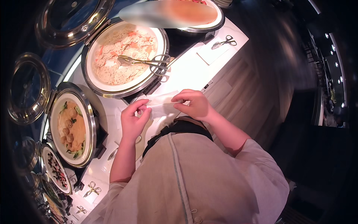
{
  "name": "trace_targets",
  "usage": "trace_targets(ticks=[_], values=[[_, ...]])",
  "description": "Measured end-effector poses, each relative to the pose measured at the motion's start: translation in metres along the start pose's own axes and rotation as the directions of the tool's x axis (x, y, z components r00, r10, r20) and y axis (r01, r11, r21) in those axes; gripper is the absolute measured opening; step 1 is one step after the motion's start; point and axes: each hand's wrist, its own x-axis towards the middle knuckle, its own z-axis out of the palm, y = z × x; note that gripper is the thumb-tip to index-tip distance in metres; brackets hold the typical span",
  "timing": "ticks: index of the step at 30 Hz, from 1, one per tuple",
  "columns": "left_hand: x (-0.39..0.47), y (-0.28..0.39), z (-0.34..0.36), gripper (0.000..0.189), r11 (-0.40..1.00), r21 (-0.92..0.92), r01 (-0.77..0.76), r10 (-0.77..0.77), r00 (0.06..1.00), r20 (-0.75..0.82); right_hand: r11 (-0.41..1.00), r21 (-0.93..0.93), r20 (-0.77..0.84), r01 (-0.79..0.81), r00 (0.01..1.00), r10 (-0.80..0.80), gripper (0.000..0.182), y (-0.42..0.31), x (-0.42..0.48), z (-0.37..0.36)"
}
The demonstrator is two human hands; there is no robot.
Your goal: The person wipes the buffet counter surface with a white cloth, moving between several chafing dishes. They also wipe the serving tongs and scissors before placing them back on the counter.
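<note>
Between my two hands, above the edge of the white counter, a thin white sheet [163, 105], maybe a paper napkin, is stretched out. My left hand [135, 117] pinches its left end between thumb and fingers. The right end is pinched by my right hand [194, 105]. Just beyond them stands an open chafing dish of sliced lotus root [125, 56], with metal serving tongs [142, 61] resting across its rim. To the left, another open chafing dish holds meatballs and greens in orange sauce [71, 126].
Scissor-handled tongs [225, 42] lie on a white square [212, 54] at the counter's far right. Further dishes, such as one with dark and red pieces [57, 170], line the left, with tongs [92, 190] nearby. Raised lids [29, 88] stand behind. A blurred patch covers part of the top dish.
</note>
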Motion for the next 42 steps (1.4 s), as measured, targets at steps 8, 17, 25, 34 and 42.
trace_targets(ticks=[8, 17, 25, 34, 42], values=[[0.019, -0.001, 0.042, 0.03, 0.871, 0.269, -0.412, 0.289, 0.871, 0.396, 0.959, -0.241, 0.098, 0.15, 0.987, -0.129, 0.016, 0.035, -0.003, 0.006], [0.113, -0.022, 0.098, 0.014, 0.578, 0.47, -0.667, 0.512, 0.745, 0.427, 0.987, -0.001, -0.155, -0.159, 0.975, 0.157, 0.048, 0.121, -0.011, -0.025], [0.097, -0.089, 0.13, 0.057, 0.501, 0.636, -0.587, 0.144, 0.781, 0.608, 0.883, 0.115, -0.136, -0.455, 0.874, 0.467, 0.043, 0.189, -0.028, -0.043], [0.084, -0.09, 0.169, 0.119, 0.405, 0.795, -0.451, -0.26, 0.777, 0.573, 0.874, -0.48, 0.152, 0.071, 0.988, 0.003, 0.111, 0.184, 0.055, -0.036], [0.079, -0.096, 0.146, 0.127, 0.392, 0.776, -0.495, -0.255, 0.752, 0.608, 0.758, -0.609, 0.419, 0.233, 0.906, 0.059, 0.131, 0.168, 0.102, -0.021]])
